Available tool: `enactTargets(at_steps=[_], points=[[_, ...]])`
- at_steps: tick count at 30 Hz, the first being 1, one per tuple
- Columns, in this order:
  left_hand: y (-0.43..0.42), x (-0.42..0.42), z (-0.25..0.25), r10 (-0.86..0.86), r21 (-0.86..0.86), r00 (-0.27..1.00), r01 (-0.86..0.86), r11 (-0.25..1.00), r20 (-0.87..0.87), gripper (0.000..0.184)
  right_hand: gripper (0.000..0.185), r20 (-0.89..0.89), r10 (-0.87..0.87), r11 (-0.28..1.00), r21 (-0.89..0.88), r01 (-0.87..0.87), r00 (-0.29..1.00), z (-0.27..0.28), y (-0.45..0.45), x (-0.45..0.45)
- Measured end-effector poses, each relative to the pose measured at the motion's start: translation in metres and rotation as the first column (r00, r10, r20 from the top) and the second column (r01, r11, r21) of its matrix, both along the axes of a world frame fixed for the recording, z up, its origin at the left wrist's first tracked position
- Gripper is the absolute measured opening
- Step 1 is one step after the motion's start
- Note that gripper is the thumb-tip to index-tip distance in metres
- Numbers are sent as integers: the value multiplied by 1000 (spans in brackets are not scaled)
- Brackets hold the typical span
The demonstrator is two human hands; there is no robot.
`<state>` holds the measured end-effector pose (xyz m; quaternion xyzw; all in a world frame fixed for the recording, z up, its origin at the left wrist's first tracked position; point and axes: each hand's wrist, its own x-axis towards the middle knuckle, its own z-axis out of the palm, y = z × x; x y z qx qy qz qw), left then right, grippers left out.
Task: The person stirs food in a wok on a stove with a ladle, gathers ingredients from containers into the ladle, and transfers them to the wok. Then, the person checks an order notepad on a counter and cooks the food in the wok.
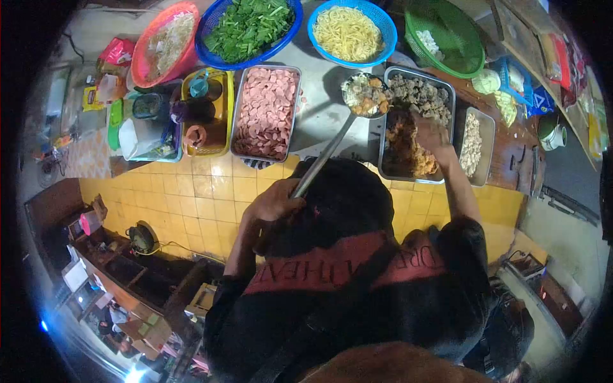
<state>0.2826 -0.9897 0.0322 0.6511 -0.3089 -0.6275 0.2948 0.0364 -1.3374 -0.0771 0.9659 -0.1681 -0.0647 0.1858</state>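
Note:
My left hand (274,201) is wrapped round the long metal handle of a ladle (327,153). The ladle's round bowl holds mixed pale and orange-brown food (367,99) and sits beside the far left corner of a metal tray (382,150). My right hand (434,135) reaches down into that tray, where orange-brown pieces (423,164) lie at the near end and grey-brown chunks (418,92) at the far end. Its fingers are blurred and partly hidden among the food, so I cannot make out their grip.
Left of the ladle stands a tray of sliced pink sausage (265,115). Along the back are a blue basket of chopped greens (249,32), a basket of yellow noodles (354,35), a red basket (150,70) and a green basket (453,32). A smaller tray (485,137) is at right.

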Motion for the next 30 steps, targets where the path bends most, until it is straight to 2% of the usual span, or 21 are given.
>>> enactTargets(at_steps=[1, 2, 3, 5, 6, 7, 9, 10, 11, 14, 16, 17, 18, 19, 20, 21, 23, 25, 26, 29, 30], points=[[0, 0, 1, -33, -14, 999, 33, 999, 34, 20, 51, 123, 125, 869, -492, -49, 984, -8, 1, -7], [0, 0, 1, -24, -19, 999, 25, 1000, 30, 20, 35, 251, 111, 974, -222, -54, 962, -13, -13, -1], [0, -2, 1, -8, 12, 1000, 8, 1000, 10, 21, 35, 247, 121, 972, -226, -64, 961, -20, -22, 5], [2, -4, -2, 14, 45, 1000, -14, 999, -12, 21, 28, -16, -275, 945, 179, 273, 961, -10, -16, 32], [5, -3, -6, 14, 45, 999, -13, 999, -33, 22, 24, -192, -317, 934, 109, 341, 929, 7, -6, 40], [6, -1, -7, 9, 44, 999, -7, 999, -52, 24, 24, -189, -322, 932, 109, 346, 928, -8, -9, 36], [3, -3, -5, 13, -17, 1000, -13, 1000, -13, 25, 23, 57, -341, 932, 148, 330, 938, -56, -25, 25], [2, -4, -3, 28, -72, 999, -26, 997, 18, 26, 18, 92, -467, 840, 356, 409, 879, -48, -26, 28], [2, -4, 0, 23, -72, 1000, -21, 997, 18, 26, 18, 92, -471, 838, 356, 413, 877, -52, -30, 26], [0, -5, 3, 37, 5, 999, -37, 999, -6, 27, 16, -5, -502, 812, 343, 473, 865, -48, -33, 23], [0, -2, -3, -15, -54, 1000, 15, 998, 4, 29, 16, -217, -453, 854, 172, 491, 865, -39, -24, 29], [-1, -1, -3, -22, -57, 1000, 22, 998, 6, 29, 16, -214, -460, 851, 171, 496, 862, -50, -24, 22], [-1, -1, -2, -39, -44, 995, 43, 998, 87, 30, 19, -48, -401, 896, 187, 403, 915, -65, -23, 14], [-1, -1, -2, -55, -29, 985, 61, 998, 165, 31, 37, 118, -327, 935, 185, 302, 938, -75, -24, 8], [-2, -2, -3, -57, -31, 985, 63, 998, 165, 31, 26, 0, -452, 857, 279, 434, 892, -51, -18, 17], [-3, -3, -3, -36, -22, 993, 39, 999, 109, 31, 26, -1, -454, 855, 279, 437, 891, -24, -10, 25], [-4, -3, -2, -21, -8, 998, 21, 1000, 56, 32, 13, 237, -415, 856, 428, 289, 879, 11, 1, 37], [-8, -1, 1, -36, -10, 999, 37, 999, 4, 31, 10, 344, -469, 809, 537, 239, 813, 14, 3, 43], [-8, 0, 1, -42, -9, 999, 42, 999, 5, 31, 11, 434, -526, 757, 631, 170, 731, 18, 5, 46], [-9, 0, -1, -84, 15, 996, 85, 996, -18, 29, 19, 484, -576, 670, 741, 42, 659, 52, 27, 66], [-10, 0, -1, -84, -8, 996, 84, 996, 16, 26, 23, 587, -494, 722, 688, -75, 641, 33, 24, 69]])
